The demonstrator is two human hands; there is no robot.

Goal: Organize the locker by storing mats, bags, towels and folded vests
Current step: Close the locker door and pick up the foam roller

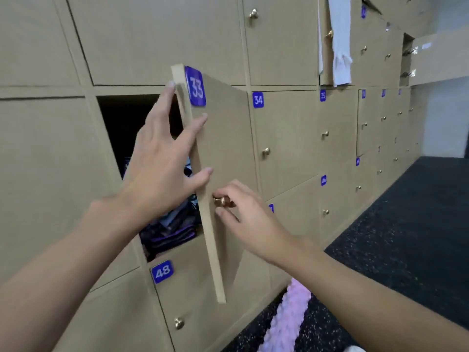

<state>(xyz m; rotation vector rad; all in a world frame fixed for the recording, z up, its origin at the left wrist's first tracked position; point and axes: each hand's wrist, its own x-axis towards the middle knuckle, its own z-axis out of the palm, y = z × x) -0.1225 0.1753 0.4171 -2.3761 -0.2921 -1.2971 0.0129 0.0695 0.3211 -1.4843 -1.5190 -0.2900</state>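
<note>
Pink towel (286,323) lies on the floor (406,224); right grip (243,212) pinches the knob (222,200), left grip (162,163) spreads wide on the door (228,138) edge, so shutting could trap those fingers (195,128) or jam on the folded clothes (170,232) inside the locker (127,118).

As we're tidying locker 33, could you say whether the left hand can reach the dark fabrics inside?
Probably yes: the door stands ajar, the left hand rests on its edge, and the gap to the dark fabrics looks unobstructed.
</note>
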